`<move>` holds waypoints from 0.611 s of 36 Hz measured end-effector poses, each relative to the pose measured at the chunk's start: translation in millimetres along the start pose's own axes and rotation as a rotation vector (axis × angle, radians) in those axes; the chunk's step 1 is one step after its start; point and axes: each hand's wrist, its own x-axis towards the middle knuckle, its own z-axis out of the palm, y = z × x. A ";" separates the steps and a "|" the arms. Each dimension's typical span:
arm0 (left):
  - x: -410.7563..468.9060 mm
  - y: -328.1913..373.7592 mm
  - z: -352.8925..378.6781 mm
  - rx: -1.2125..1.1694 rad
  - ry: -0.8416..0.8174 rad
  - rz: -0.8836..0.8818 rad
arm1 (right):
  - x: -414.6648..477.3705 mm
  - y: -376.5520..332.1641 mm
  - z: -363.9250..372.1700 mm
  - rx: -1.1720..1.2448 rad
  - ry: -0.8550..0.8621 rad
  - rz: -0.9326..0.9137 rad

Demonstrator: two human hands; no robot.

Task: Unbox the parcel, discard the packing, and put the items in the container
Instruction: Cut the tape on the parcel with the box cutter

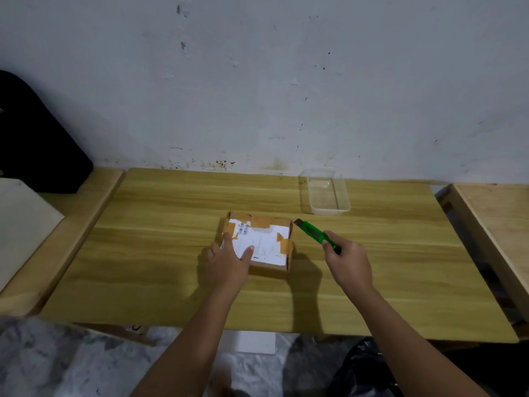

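From the head camera, the parcel (259, 244) lies flat on the wooden table (171, 267), directly under the left hand (229, 260). This hand is spread flat, the fingers pressing on the white label, and it grasps nothing. The right hand (347, 260) is closed around a green cutter (316, 234), whose tip points at the far right corner of the parcel, just beside it but not touching. Beyond the right hand stands the clear container (325, 191), with nothing in it. The parcel is a small, flat cardboard box sealed with brown tape; I think it is light and rather stiff, so it may slide if not pressed. It seems best to hold it from above, away from the taped edges.
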 end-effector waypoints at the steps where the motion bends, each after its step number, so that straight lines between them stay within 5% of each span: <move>1: -7.7 -1.5 2.0 0.004 0.003 0.000 | -1.1 -1.0 -0.7 -0.011 -0.008 -0.001; 16: -33.9 -6.5 4.9 -0.282 -0.275 0.046 | -6.6 -10.3 -1.6 -0.169 -0.059 -0.023; 22: -31.1 -5.5 14.4 -0.304 -0.237 0.032 | -5.7 -16.0 2.8 -0.265 -0.063 -0.086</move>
